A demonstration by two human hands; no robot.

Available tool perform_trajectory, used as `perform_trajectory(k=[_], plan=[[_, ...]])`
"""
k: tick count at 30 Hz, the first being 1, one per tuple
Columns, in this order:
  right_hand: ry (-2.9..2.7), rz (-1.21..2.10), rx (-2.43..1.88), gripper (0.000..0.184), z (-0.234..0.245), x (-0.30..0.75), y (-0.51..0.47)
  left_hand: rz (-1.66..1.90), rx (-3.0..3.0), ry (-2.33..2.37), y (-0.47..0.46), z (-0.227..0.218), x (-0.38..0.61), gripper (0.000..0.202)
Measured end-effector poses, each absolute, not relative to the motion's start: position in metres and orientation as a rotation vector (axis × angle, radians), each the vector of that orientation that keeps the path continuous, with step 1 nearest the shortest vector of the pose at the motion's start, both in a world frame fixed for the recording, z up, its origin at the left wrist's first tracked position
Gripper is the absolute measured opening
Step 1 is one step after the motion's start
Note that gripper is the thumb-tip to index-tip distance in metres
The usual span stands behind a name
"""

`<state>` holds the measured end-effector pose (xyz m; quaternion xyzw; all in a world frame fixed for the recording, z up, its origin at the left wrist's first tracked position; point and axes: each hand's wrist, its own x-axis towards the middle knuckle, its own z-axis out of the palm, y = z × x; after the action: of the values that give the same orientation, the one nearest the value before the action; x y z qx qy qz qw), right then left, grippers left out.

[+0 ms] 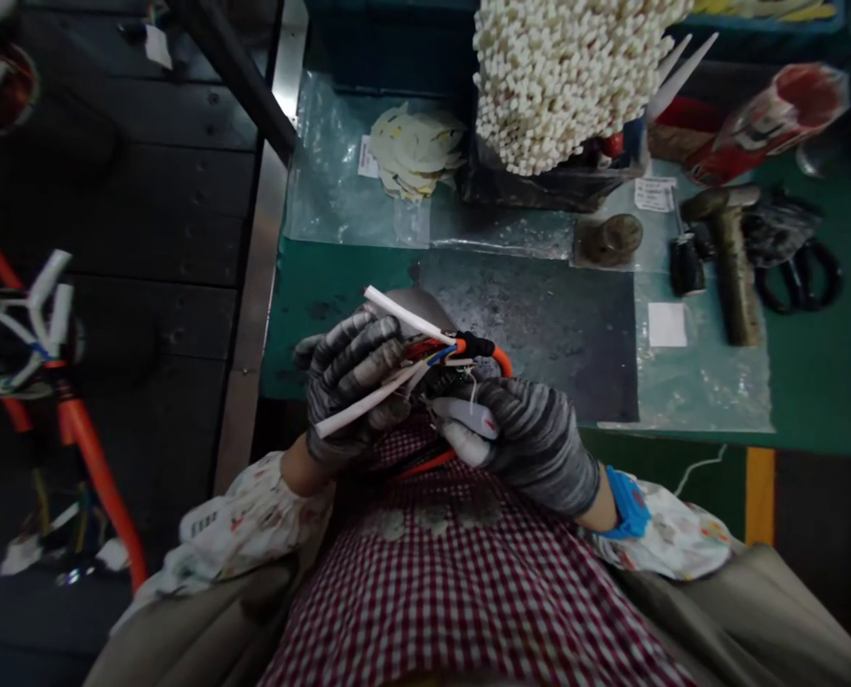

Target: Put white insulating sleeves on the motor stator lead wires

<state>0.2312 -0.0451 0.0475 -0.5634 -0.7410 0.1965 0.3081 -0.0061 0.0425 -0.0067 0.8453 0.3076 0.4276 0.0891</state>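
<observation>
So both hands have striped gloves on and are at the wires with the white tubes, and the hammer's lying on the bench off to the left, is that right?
Not quite: the hammer lies off to the right, as the head view shows. The left hand and right hand are indeed in striped gloves, at the wires with the white tubes.

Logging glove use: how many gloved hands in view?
2: the left hand is at the white sleeves; the right hand grips a small pale object. No others show.
</observation>
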Motion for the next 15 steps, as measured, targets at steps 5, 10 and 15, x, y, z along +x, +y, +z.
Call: perform_trajectory(k=[5,10,15], plan=[[-1.897,0.466,-1.558,0.020,0.046,0.245,-0.048,1.167,2.555,0.957,0.047,0.010,0.007,0.048],[-1.931,0.354,-1.808,0.022,0.048,0.262,-0.043,0.805,2.504,0.965,0.064,0.044,0.035,0.044],[-1.947,0.334,-1.852,0.032,0.051,0.269,-0.036,0.677,2.516,1.004,0.087,0.064,0.065,0.037]])
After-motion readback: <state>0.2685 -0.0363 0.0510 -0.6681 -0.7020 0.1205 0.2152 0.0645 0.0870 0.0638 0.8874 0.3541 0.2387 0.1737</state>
